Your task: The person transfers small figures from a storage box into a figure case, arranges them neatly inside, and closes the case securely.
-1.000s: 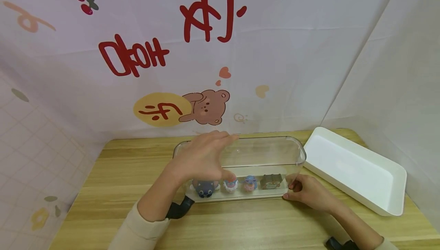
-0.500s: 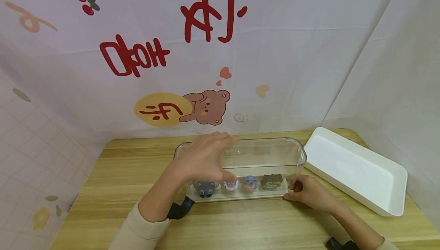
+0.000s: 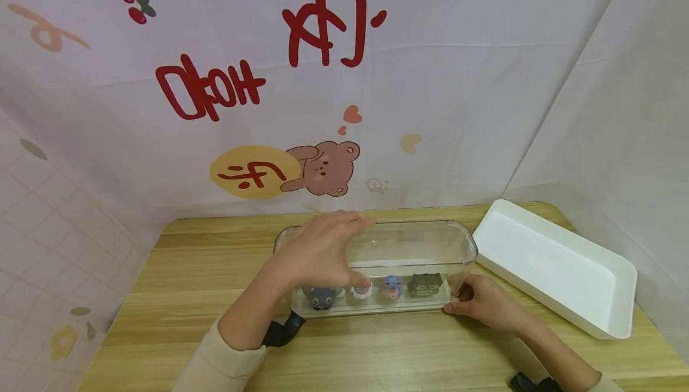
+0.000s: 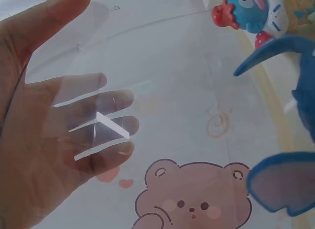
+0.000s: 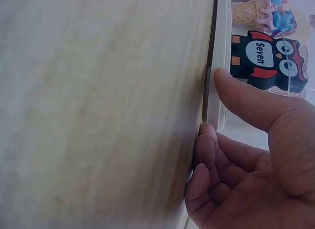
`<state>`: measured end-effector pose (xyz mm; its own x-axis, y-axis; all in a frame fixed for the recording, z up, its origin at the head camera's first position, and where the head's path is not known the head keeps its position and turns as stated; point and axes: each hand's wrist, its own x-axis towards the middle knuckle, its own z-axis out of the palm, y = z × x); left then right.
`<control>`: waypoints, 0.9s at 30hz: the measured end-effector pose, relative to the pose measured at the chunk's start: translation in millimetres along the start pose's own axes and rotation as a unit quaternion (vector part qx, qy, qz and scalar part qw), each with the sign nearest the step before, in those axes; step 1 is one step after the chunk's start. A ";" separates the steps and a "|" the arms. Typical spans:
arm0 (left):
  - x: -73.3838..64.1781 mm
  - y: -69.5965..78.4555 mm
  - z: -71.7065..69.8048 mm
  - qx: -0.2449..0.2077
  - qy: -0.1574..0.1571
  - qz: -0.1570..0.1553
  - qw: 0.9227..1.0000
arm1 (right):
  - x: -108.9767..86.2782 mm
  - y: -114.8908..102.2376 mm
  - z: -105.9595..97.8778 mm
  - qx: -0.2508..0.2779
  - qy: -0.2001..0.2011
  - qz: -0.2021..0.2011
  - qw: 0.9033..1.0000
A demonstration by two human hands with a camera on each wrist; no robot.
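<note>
A long clear plastic cover [image 3: 414,241] stands over a narrow white base [image 3: 377,312] on the table. From above, my left hand [image 3: 317,254] spans the cover, thumb at the front and fingers behind, showing through the plastic in the left wrist view. At the right end, my right hand [image 3: 487,303] pinches the base's edge with thumb and fingers. Inside stand a dark blue big-eared figure [image 3: 322,298], a white figure with a red top [image 3: 361,291], a blue figure [image 3: 392,287] and an owl figure [image 3: 426,285] whose belly reads "Seven" in the right wrist view.
A shallow white tray [image 3: 560,266] lies at an angle on the right of the wooden table [image 3: 177,296]. A printed white cloth [image 3: 441,81] with a bear and red lettering hangs directly behind the table's back edge.
The cover's top edge has come down slightly, and my left hand with it. My right hand stays at the base's right end.
</note>
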<state>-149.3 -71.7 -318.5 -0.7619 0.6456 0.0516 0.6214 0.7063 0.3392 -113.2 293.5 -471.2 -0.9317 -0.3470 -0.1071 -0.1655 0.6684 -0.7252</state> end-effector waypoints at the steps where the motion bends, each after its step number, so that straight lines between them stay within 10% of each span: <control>1: -0.2 -0.3 0.6 0.000 -0.001 -0.002 1.000 | 0.1 -0.1 0.2 -0.001 0.001 0.000 1.000; 27: 1.5 -2.9 18.5 0.005 -0.001 0.003 1.000 | 0.7 -3.0 0.5 -0.005 0.003 0.006 1.000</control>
<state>-148.8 -67.5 -336.7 -0.7579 0.6503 0.0515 0.6278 0.7056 0.3288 -113.3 290.9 -469.4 -0.9353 -0.3356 -0.1119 -0.1576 0.6785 -0.7175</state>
